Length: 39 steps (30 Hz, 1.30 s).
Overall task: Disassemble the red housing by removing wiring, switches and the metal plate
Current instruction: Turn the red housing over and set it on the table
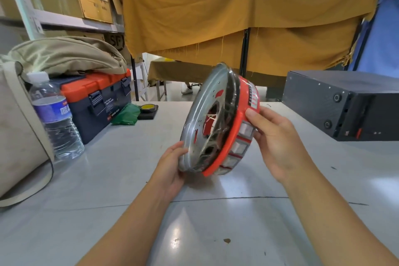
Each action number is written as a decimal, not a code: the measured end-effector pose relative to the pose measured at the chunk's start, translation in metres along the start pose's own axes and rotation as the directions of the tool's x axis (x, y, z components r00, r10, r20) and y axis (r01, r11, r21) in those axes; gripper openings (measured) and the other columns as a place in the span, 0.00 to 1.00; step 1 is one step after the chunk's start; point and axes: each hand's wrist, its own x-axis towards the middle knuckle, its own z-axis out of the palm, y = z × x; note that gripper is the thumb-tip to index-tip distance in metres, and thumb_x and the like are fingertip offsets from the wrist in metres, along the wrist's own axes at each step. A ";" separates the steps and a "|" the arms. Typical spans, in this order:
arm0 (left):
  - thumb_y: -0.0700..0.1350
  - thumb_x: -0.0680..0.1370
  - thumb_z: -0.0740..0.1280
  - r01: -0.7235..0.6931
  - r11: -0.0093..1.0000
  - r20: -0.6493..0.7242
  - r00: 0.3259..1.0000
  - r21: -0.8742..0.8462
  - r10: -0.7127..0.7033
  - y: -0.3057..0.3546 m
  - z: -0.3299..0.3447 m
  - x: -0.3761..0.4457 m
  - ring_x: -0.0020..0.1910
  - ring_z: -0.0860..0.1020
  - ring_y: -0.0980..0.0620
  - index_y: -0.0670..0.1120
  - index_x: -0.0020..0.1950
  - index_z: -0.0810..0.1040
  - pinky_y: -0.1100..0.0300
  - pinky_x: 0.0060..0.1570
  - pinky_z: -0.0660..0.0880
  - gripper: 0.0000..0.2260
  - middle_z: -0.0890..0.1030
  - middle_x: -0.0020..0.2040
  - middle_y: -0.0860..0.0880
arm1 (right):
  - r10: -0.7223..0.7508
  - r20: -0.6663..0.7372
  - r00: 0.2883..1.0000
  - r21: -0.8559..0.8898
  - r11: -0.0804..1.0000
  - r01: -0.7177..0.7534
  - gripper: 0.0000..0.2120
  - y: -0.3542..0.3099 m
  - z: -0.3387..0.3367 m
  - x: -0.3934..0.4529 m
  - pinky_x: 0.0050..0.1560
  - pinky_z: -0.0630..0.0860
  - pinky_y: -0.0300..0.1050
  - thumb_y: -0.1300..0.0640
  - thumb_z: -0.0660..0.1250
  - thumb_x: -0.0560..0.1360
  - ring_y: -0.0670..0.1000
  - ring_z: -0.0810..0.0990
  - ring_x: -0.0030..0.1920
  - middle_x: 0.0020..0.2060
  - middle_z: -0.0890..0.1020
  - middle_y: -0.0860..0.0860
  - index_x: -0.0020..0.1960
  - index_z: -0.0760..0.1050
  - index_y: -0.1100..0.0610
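Note:
A round red housing [234,136] is held tilted on edge above the grey table [194,222], its metal plate [199,110] facing left toward me. Through the plate's central opening, red and white wiring [210,121] shows inside. Silver switch panels [245,130] line the red rim on the right side. My left hand [172,168] grips the plate's lower left edge, fingers curled behind it. My right hand [276,138] holds the red rim on the right, thumb pressed on its top edge.
An orange and dark blue toolbox [97,103] stands at the left with a khaki bag [64,54] on it. A water bottle [55,119], a green cloth [126,114], a black tape holder [149,110] and a black metal box [345,103] sit around.

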 end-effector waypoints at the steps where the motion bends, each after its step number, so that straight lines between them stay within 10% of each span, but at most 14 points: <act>1: 0.40 0.78 0.60 0.020 1.000 0.035 0.999 0.002 -0.020 0.002 0.000 -0.003 0.61 0.75 0.38 0.40 0.67 0.71 0.41 0.64 0.70 0.17 0.75 0.63 0.34 | 0.001 0.021 1.000 -0.010 1.000 -0.001 0.09 -0.006 0.004 0.002 0.44 0.78 0.37 0.60 0.64 0.77 0.48 0.84 0.45 0.44 0.85 0.51 0.55 0.80 0.59; 11: 0.56 0.79 0.59 -0.051 0.998 0.066 0.996 -0.041 0.054 0.016 -0.010 -0.001 0.58 0.78 0.43 0.42 0.63 0.74 0.48 0.60 0.73 0.21 0.78 0.59 0.41 | 0.161 0.173 0.972 -0.418 0.905 -0.076 0.05 -0.042 0.037 0.016 0.33 0.79 0.38 0.57 0.69 0.75 0.51 0.85 0.37 0.40 0.86 0.53 0.51 0.81 0.52; 18: 0.60 0.77 0.59 -0.232 0.966 0.095 0.970 0.115 0.222 0.027 -0.012 -0.006 0.47 0.80 0.49 0.51 0.56 0.75 0.54 0.40 0.77 0.17 0.79 0.52 0.46 | 0.135 0.244 0.960 -0.814 0.566 0.127 0.02 -0.013 0.062 0.001 0.39 0.80 0.42 0.57 0.70 0.73 0.47 0.83 0.35 0.37 0.84 0.50 0.44 0.82 0.53; 24: 0.66 0.70 0.63 -0.225 0.882 0.089 0.974 0.413 0.207 0.028 -0.015 -0.004 0.46 0.83 0.51 0.49 0.49 0.84 0.49 0.53 0.76 0.23 0.85 0.45 0.48 | 0.262 0.308 0.915 -0.852 0.505 0.142 0.10 0.017 0.078 -0.008 0.35 0.72 0.45 0.56 0.71 0.72 0.46 0.76 0.29 0.27 0.78 0.49 0.35 0.76 0.56; 30: 0.55 0.72 0.67 -0.139 0.869 0.034 0.990 0.476 0.140 0.021 -0.022 0.005 0.52 0.81 0.46 0.44 0.55 0.80 0.48 0.58 0.75 0.18 0.84 0.51 0.43 | 0.375 0.340 0.863 -0.818 0.571 0.074 0.19 0.025 0.064 -0.008 0.46 0.72 0.33 0.50 0.67 0.77 0.41 0.79 0.47 0.47 0.82 0.43 0.67 0.73 0.49; 39: 0.53 0.71 0.67 -0.098 0.882 -0.033 0.991 0.461 0.128 0.014 -0.027 0.009 0.39 0.78 0.45 0.45 0.39 0.81 0.50 0.53 0.75 0.12 0.81 0.30 0.47 | -0.036 0.050 0.998 -0.853 0.519 0.061 0.13 0.021 -0.011 0.006 0.45 0.63 0.17 0.58 0.68 0.76 0.42 0.73 0.51 0.49 0.77 0.40 0.60 0.79 0.51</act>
